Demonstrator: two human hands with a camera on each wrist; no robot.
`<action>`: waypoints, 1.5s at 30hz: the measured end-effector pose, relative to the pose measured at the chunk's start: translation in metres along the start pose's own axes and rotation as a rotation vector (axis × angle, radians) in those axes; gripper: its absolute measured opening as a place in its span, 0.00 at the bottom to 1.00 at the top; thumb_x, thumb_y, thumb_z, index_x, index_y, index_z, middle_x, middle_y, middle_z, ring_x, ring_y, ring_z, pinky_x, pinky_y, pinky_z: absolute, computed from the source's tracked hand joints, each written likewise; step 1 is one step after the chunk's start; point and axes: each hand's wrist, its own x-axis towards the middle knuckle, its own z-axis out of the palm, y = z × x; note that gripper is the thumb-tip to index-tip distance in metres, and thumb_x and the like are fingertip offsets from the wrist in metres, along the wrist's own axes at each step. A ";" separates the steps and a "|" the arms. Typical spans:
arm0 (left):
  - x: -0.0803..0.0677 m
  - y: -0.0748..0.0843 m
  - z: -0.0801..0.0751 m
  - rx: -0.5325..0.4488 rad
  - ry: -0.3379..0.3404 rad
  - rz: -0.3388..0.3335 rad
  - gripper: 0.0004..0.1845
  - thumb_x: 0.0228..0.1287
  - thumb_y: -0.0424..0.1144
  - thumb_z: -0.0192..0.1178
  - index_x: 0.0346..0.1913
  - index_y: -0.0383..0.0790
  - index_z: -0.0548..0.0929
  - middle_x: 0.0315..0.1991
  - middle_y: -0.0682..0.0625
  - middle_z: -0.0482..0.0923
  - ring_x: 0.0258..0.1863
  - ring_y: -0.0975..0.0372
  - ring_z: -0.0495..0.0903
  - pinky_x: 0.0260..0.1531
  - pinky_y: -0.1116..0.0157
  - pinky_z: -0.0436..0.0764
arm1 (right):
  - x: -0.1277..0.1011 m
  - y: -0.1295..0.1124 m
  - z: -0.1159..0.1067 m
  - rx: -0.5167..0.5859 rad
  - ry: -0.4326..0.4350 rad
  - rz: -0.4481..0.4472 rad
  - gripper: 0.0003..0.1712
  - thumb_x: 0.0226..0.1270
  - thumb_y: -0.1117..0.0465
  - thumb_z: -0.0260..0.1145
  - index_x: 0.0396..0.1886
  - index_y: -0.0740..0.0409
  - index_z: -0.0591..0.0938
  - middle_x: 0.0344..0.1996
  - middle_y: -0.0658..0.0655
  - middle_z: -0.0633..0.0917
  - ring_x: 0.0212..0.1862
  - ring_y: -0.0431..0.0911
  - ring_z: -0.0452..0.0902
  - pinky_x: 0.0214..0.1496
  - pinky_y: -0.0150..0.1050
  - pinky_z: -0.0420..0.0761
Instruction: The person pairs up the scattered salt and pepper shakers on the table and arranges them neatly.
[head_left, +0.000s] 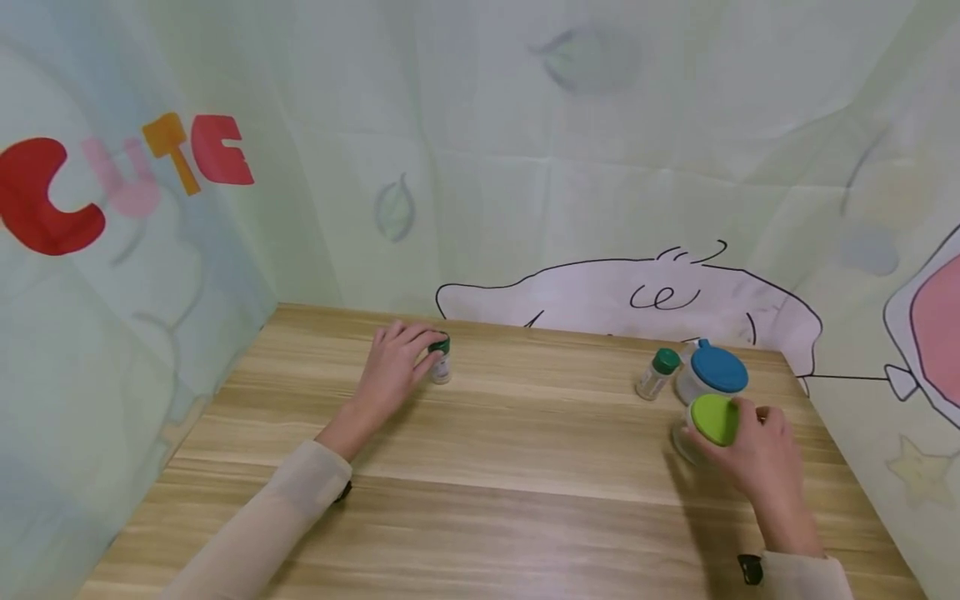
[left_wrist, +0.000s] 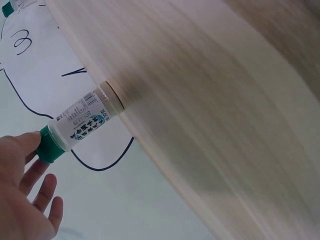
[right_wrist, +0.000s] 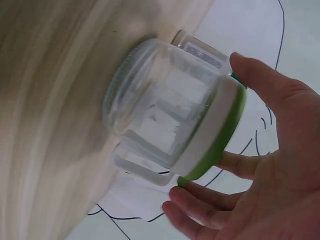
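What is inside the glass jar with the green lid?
Through the clear wall of the green-lidded jar nothing shows inside, only backdrop and another container behind. The right hand and lid cover part of its top.

Pale wood-grain counter; 2 small bottles with dark green caps; clear jars, 1 lime-green lid, 1 blue lid; cream sleeves.

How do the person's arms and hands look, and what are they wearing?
Both arms wear long, loose sleeves of pale cream cloth, the left sleeve and the right sleeve, each ending at the wrist. A small dark strap or clip shows at each cuff, left and right. The left hand and right hand are bare: no gloves, and no rings that I can see.
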 end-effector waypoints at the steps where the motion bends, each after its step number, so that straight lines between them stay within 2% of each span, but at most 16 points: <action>1: 0.000 0.000 0.000 0.002 -0.003 0.000 0.14 0.70 0.40 0.71 0.56 0.43 0.89 0.56 0.48 0.87 0.49 0.51 0.77 0.52 0.47 0.74 | 0.000 0.001 0.001 0.004 -0.003 0.005 0.58 0.64 0.35 0.74 0.73 0.75 0.62 0.60 0.86 0.64 0.57 0.76 0.64 0.47 0.66 0.73; 7: -0.003 -0.001 0.001 0.018 -0.006 0.004 0.15 0.71 0.40 0.70 0.58 0.43 0.89 0.58 0.47 0.86 0.51 0.50 0.78 0.54 0.47 0.74 | 0.003 0.001 0.008 0.045 -0.025 0.043 0.56 0.66 0.39 0.74 0.74 0.75 0.60 0.64 0.88 0.61 0.62 0.78 0.59 0.51 0.69 0.73; 15: -0.004 -0.002 0.003 0.037 -0.009 0.011 0.16 0.71 0.39 0.70 0.59 0.43 0.89 0.58 0.47 0.86 0.53 0.50 0.78 0.55 0.47 0.75 | 0.005 0.003 0.009 0.074 -0.049 0.055 0.57 0.67 0.41 0.74 0.75 0.77 0.59 0.65 0.89 0.61 0.59 0.75 0.64 0.49 0.66 0.76; 21: -0.003 -0.003 0.002 0.028 0.004 0.018 0.15 0.72 0.37 0.70 0.59 0.41 0.88 0.59 0.44 0.84 0.55 0.48 0.77 0.55 0.46 0.75 | 0.007 0.001 0.006 0.098 -0.023 0.035 0.59 0.66 0.43 0.75 0.76 0.79 0.57 0.64 0.89 0.61 0.57 0.75 0.65 0.49 0.67 0.77; 33: -0.001 -0.002 0.001 0.019 0.019 0.020 0.15 0.69 0.36 0.72 0.57 0.43 0.88 0.57 0.48 0.87 0.52 0.50 0.78 0.51 0.48 0.75 | 0.009 0.000 0.005 0.148 -0.003 0.073 0.63 0.60 0.45 0.79 0.78 0.77 0.54 0.65 0.87 0.62 0.56 0.73 0.66 0.48 0.65 0.77; 38: -0.001 -0.002 0.002 0.014 0.037 0.043 0.15 0.68 0.35 0.73 0.55 0.41 0.89 0.57 0.46 0.87 0.54 0.49 0.78 0.51 0.48 0.75 | 0.007 0.003 0.005 0.153 -0.006 0.084 0.64 0.60 0.44 0.79 0.79 0.74 0.55 0.66 0.87 0.62 0.57 0.73 0.67 0.47 0.65 0.77; 45: -0.004 -0.005 0.004 0.013 0.060 0.047 0.17 0.67 0.35 0.73 0.57 0.40 0.88 0.59 0.44 0.86 0.59 0.48 0.78 0.54 0.46 0.76 | 0.003 0.003 0.004 0.144 0.003 0.044 0.63 0.57 0.43 0.81 0.78 0.74 0.57 0.65 0.87 0.63 0.57 0.73 0.67 0.47 0.65 0.77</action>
